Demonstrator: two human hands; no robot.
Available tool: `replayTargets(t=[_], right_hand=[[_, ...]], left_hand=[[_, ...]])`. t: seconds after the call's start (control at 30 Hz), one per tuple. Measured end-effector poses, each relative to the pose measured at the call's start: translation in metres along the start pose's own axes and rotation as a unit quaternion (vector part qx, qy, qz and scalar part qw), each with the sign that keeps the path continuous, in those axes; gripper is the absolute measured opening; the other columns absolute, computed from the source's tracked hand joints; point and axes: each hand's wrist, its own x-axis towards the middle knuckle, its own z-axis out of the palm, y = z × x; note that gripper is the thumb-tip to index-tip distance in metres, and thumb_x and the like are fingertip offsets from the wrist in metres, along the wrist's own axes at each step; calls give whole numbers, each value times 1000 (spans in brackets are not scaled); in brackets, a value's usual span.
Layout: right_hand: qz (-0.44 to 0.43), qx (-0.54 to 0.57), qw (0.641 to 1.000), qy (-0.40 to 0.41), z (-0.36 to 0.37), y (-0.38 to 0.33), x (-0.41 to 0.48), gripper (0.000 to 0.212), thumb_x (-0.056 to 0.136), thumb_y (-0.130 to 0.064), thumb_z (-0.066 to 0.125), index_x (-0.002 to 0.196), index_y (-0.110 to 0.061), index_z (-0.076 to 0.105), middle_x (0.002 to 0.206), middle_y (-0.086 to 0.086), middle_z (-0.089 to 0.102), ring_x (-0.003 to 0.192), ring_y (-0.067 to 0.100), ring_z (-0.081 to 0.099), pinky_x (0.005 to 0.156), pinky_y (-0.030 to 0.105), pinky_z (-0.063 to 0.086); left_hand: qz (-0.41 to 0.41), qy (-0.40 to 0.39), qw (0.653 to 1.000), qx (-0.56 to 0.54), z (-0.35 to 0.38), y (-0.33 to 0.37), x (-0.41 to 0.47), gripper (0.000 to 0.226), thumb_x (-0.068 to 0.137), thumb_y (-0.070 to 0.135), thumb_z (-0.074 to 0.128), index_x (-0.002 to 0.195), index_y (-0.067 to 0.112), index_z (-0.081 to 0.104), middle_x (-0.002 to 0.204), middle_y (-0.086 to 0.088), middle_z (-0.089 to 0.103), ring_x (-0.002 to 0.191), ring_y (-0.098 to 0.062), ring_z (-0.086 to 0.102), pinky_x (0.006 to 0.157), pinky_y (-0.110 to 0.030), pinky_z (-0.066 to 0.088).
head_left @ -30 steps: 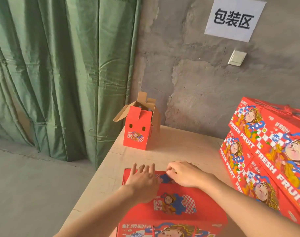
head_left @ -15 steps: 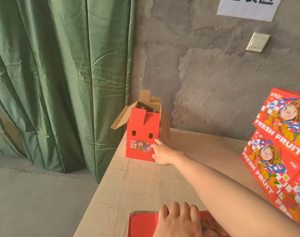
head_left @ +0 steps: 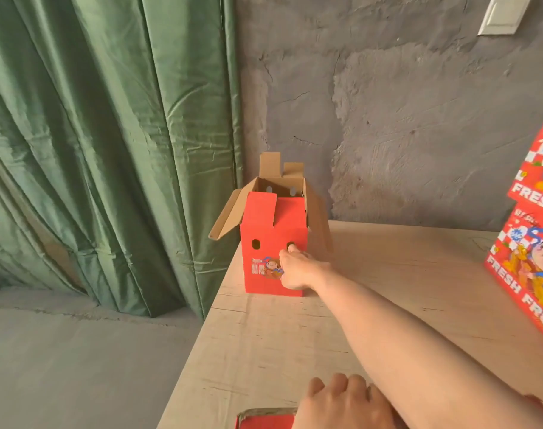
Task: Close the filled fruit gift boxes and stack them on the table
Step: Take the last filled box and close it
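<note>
Head view: a small red open box (head_left: 264, 224) stands upright at the far left corner of the bench (head_left: 403, 274), its brown flaps raised. The right hand (head_left: 296, 269) lies against its front face at the right edge, thumb (head_left: 292, 249) at the right-hand hole; its fingers are hidden, so a grip cannot be told. At the near edge, the left hand (head_left: 341, 404) rests with relaxed fingers on a flat box (head_left: 264, 421). Closed stacked boxes (head_left: 533, 258) sit at the right edge.
</note>
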Motion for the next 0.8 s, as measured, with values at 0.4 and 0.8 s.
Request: replayTargets(t=[0.4, 0.8], right_hand=[[-47, 8, 991, -125, -7, 49, -191, 28, 89, -16, 48, 114, -12, 59, 126, 7, 53, 117, 25, 49, 93, 31, 39], [94, 187, 977, -30, -15, 113, -289, 18, 91, 4, 44, 93, 7, 61, 99, 21, 65, 90, 20, 54, 66, 25, 36]], left_hand=[[14, -11, 996, -90, -28, 11, -19, 42, 96, 47, 27, 98, 17, 57, 102, -4, 66, 97, -28, 58, 80, -35, 43], [-97, 45, 982, -152, -46, 43, -38, 62, 93, 48, 45, 141, 15, 27, 141, 2, 29, 133, -16, 24, 113, -28, 21]])
